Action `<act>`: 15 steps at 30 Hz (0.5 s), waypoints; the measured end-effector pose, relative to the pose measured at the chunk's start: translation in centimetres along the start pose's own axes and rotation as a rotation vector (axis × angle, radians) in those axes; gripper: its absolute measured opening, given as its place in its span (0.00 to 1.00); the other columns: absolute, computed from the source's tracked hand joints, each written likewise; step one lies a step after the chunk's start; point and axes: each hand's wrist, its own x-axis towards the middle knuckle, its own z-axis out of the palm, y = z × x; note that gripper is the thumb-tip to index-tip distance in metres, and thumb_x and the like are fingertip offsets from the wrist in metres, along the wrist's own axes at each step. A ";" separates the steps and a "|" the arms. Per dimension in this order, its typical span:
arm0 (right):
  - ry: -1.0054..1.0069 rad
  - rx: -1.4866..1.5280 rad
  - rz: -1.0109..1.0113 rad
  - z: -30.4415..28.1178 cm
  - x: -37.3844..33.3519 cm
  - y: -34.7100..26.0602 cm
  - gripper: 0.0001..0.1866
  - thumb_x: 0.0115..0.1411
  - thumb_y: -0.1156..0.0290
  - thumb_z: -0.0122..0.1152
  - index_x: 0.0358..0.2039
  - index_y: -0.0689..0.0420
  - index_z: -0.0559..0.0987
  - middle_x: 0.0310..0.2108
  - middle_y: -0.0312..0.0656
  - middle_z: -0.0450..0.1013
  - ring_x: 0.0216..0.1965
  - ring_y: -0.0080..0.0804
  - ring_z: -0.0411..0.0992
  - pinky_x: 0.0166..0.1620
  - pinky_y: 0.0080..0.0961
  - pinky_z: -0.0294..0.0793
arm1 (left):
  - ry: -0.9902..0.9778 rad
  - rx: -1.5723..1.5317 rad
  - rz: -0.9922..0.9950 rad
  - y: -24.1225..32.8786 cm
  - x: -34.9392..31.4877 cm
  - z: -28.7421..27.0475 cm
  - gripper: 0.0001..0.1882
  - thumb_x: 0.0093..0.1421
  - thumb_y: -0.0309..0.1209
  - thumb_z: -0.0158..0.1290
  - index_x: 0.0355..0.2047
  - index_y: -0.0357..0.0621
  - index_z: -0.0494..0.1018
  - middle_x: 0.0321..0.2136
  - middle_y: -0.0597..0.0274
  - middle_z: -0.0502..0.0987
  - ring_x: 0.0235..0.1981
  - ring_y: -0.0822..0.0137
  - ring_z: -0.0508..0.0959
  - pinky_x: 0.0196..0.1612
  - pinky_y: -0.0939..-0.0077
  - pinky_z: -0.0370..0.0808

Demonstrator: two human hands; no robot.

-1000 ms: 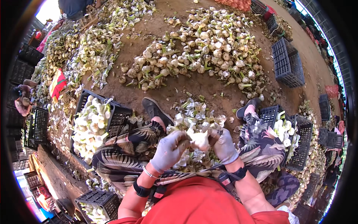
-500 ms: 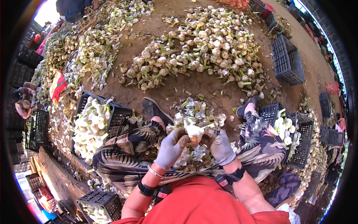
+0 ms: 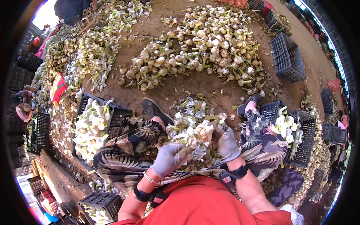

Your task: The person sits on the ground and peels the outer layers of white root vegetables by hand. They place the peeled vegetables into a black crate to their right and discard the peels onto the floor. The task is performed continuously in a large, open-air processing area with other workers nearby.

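Observation:
A garlic bulb (image 3: 205,134) with papery skin is gripped at one side by the fingers of my right hand (image 3: 226,143), in a pale dusty glove. Lower and to the left, apart from the bulb, is my left hand (image 3: 169,158), gloved with the fingertips showing bare. Its fingers curl together in a pinch; what is between them, if anything, I cannot make out. Under both hands, between my legs, lies a heap of white garlic peelings (image 3: 189,118). Some peelings behind the bulb blend with it in colour.
A pile of untrimmed garlic (image 3: 213,48) spreads ahead on the dirt floor. Crates of cleaned garlic (image 3: 92,125) stand at my left, with another crate (image 3: 303,138) by my right knee. Farther right is a black crate (image 3: 288,58). Another person (image 3: 25,103) works at far left.
My left hand has come away from the bulb, moving down toward me. My right hand has shifted slightly right with the bulb, which is now turned differently.

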 end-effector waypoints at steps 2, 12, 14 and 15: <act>-0.052 -0.139 -0.060 0.1 0.2 -0.2 0.12 0.64 0.63 0.69 0.39 0.59 0.83 0.33 0.32 0.79 0.31 0.20 0.75 0.32 0.20 0.71 | 0.182 0.212 0.050 -0.4 0.8 -0.5 0.07 0.63 0.29 0.59 0.32 0.37 0.79 0.27 0.59 0.76 0.29 0.70 0.72 0.34 0.72 0.71; -0.081 -0.234 -0.133 0.0 -0.6 0.4 0.11 0.62 0.67 0.71 0.40 0.59 0.82 0.36 0.31 0.79 0.36 0.18 0.75 0.40 0.19 0.75 | 0.171 0.204 0.408 2.3 2.3 0.3 0.06 0.58 0.25 0.61 0.34 0.41 0.75 0.32 0.53 0.76 0.34 0.48 0.77 0.37 0.59 0.74; -0.017 -0.116 -0.131 0.5 -0.8 -0.4 0.11 0.62 0.67 0.71 0.41 0.59 0.82 0.35 0.32 0.78 0.34 0.19 0.75 0.38 0.19 0.75 | 0.088 0.306 0.345 1.0 1.0 1.1 0.05 0.60 0.28 0.59 0.34 0.41 0.75 0.32 0.51 0.76 0.33 0.46 0.77 0.36 0.57 0.73; 0.016 -0.056 -0.131 0.7 -0.9 -0.7 0.11 0.63 0.67 0.70 0.42 0.59 0.82 0.35 0.32 0.78 0.34 0.20 0.75 0.37 0.19 0.75 | 0.050 0.385 0.296 0.2 0.6 1.2 0.07 0.61 0.30 0.59 0.35 0.41 0.75 0.31 0.50 0.76 0.33 0.45 0.77 0.36 0.56 0.73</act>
